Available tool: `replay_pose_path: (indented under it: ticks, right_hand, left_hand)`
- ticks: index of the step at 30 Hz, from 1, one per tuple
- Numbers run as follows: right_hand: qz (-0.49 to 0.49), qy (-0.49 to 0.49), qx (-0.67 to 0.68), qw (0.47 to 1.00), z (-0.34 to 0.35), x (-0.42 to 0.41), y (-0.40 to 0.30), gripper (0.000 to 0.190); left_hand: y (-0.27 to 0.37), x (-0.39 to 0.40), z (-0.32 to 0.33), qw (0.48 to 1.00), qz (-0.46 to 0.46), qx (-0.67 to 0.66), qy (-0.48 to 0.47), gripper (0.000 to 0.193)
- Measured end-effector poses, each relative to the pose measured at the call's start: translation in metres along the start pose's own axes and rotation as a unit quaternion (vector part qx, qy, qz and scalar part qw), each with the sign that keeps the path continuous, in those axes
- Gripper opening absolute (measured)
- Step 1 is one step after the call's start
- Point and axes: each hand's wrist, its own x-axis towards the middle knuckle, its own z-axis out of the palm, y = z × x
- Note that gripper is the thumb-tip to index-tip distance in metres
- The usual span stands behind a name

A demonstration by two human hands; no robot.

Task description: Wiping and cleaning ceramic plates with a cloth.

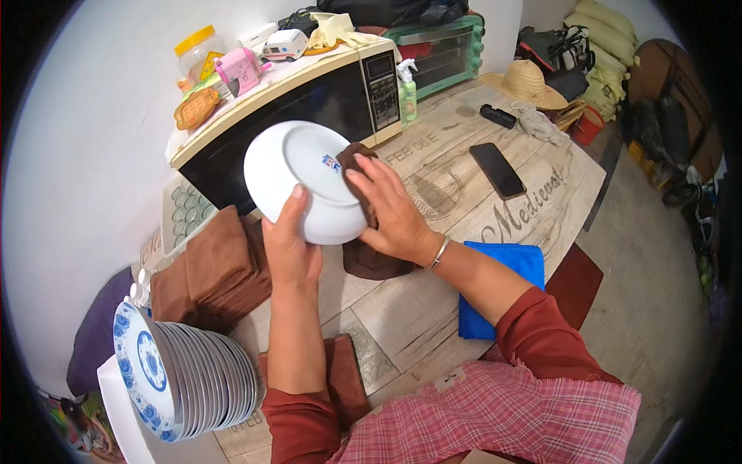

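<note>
A white ceramic plate [272,162] is held up over the table, its underside with a small blue and red mark facing me. My left hand [295,238] grips its near edge, thumb on the underside. With my right hand [391,209] I press a dark brown cloth [377,258] against the plate's right rim; part of the cloth hangs below. A long stack of blue-patterned plates [203,377] stands on edge at the lower left. Folded brown cloths [220,255] are piled left of my left forearm, and another reddish-brown cloth [348,371] lies beneath that forearm.
Behind the plate stands a microwave oven [295,98] with toys on top. A tray of glasses [188,211] is at its left. To the right are a blue cloth [510,261], a smartphone [497,171], a spray bottle [408,93] and a straw hat [524,84]. A green toaster oven [440,58] stands behind.
</note>
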Motion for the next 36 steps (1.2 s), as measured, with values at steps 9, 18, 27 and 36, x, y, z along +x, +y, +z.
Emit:
replay_pose_path:
  ticks: [9,18,27,36]
  right_hand:
    - [-0.005,0.065,-0.053,0.996,-0.015,0.01,0.024,0.041]
    - [0.12,-0.111,-0.021,0.986,0.012,-0.029,0.079,0.027]
    - [0.131,-0.182,-0.068,0.972,0.022,-0.041,0.082,0.025]
    - [0.163,-0.189,-0.032,0.968,0.019,-0.034,0.08,0.03]
  left_hand:
    - [-0.004,0.0,-0.002,0.993,-0.05,0.082,-0.068,0.055]
    - [0.02,-0.03,0.023,0.938,0.095,0.326,-0.073,0.023]
    - [0.115,-0.097,0.035,0.795,0.286,0.532,0.05,0.03]
    - [0.213,-0.17,0.027,0.478,0.239,0.845,0.018,0.017]
